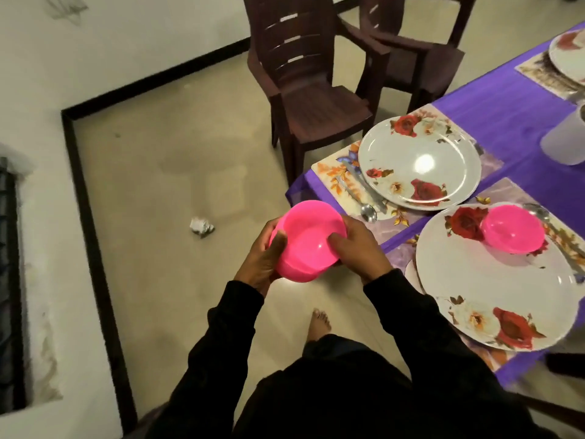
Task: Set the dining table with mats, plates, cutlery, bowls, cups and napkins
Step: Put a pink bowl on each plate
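Both hands [262, 258] hold a bowl [308, 240] at frame centre, left of the table [506, 122]. On the table at right, a second bowl [512, 231] sits on the lower plate [493, 286]; chairs [316, 83] stand at the top.

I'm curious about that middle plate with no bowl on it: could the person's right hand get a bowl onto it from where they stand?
Probably yes. The right hand already holds the pink bowl with the left hand, close to the bare plate, and nothing stands between them.

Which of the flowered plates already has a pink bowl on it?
The nearest plate: a pink bowl sits on its far rim. The middle plate is bare.
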